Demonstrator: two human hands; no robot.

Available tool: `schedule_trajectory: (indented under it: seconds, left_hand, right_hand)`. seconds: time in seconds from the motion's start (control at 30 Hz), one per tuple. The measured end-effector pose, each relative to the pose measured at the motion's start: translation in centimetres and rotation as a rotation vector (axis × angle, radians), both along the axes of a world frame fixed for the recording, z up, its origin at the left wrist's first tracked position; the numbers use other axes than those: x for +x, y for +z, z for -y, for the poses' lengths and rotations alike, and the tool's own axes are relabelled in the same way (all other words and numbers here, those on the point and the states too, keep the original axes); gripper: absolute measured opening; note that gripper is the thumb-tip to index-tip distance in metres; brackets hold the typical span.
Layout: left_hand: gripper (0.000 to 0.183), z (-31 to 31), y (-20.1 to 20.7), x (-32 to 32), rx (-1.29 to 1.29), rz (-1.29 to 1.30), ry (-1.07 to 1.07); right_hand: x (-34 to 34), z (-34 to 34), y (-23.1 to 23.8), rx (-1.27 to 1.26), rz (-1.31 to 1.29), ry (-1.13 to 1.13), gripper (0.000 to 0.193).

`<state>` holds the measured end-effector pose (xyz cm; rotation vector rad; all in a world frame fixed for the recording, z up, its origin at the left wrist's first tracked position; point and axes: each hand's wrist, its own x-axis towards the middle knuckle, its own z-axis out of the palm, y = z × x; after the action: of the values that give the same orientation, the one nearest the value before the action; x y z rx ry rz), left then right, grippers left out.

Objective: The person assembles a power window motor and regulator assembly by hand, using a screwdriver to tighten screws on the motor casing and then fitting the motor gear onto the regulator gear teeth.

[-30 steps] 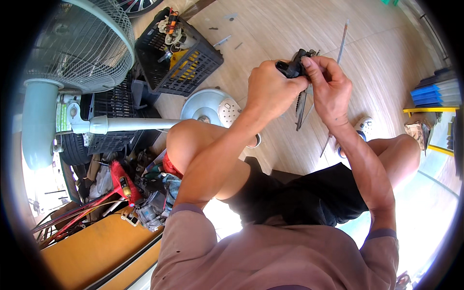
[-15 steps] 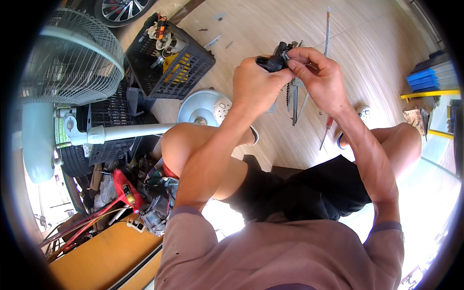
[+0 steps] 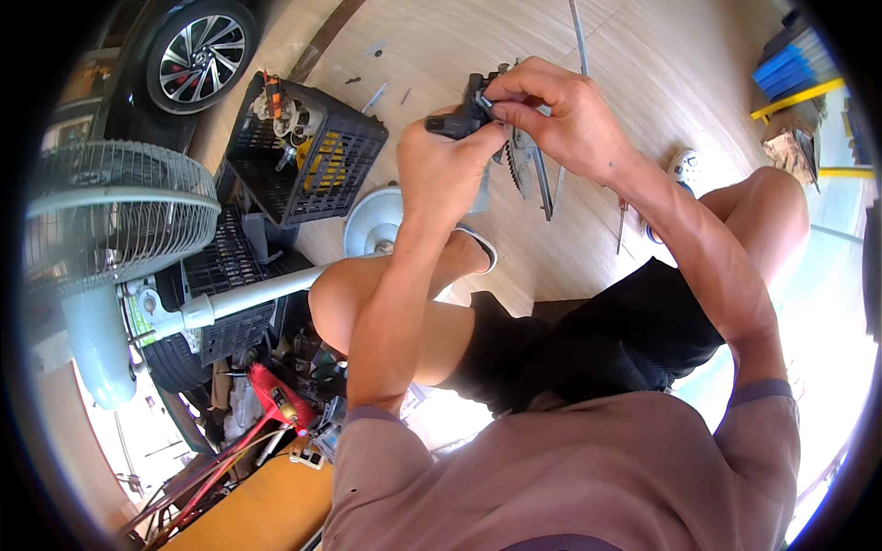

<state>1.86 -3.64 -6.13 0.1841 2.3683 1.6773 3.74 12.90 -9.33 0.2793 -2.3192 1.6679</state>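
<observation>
My left hand (image 3: 439,174) is closed round a black tool part (image 3: 452,123), which sticks out past its thumb and knuckles. The thumb and forefinger of my right hand (image 3: 570,119) pinch at the part's right side, where a small greyish piece shows between them. Exactly what that piece is stays hidden by the fingertips. Just below the hands a toothed metal strip (image 3: 518,171) and a dark narrow bar (image 3: 545,188) point down toward me. Whether these are joined to the black part I cannot tell.
A long thin metal strip (image 3: 580,37) lies beyond my right hand. Near my right foot is a thin red-handled tool (image 3: 622,213). At left stand a black crate (image 3: 335,174) with parts in it, a pedestal fan (image 3: 119,211) and a car wheel (image 3: 202,60). Blue items (image 3: 792,64) are stacked at right.
The whole view has swung, so more of the car shows at left. My hands remain together at the black part, with the right fingers still pinching at its side.
</observation>
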Motion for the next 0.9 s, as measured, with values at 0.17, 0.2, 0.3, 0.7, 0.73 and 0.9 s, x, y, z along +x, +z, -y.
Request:
schedule_trajectory:
  seconds: [0.17,0.2,0.3,0.7,0.73,0.9]
  left_hand:
    - [0.017,-0.2,0.3,0.0,-0.016,0.024,0.014]
    - [0.017,-0.2,0.3,0.0,-0.025,0.027,0.005]
    - [0.015,-0.2,0.1,-0.1,0.004,0.011,0.006]
    - [0.01,0.0,-0.2,-0.1,0.048,0.014,0.01]
    - [0.011,0.1,-0.1,0.1,0.03,0.014,0.007]
    - [0.013,0.1,0.3,0.3,-0.001,-0.005,0.0]
  right_hand:
    - [-0.1,0.0,-1.2,0.06,-0.2,-0.043,0.018]
    - [-0.1,0.1,-1.2,0.079,-0.225,-0.05,0.018]
    - [-0.2,0.3,-1.4,0.131,-0.292,-0.07,0.018]
    - [-0.3,-0.3,-1.5,0.343,-0.436,-0.046,0.021]
    - [-0.2,-0.3,-1.4,0.372,-0.435,-0.029,0.023]
    - [-0.2,-0.1,-1.5,0.385,-0.476,-0.033,0.021]
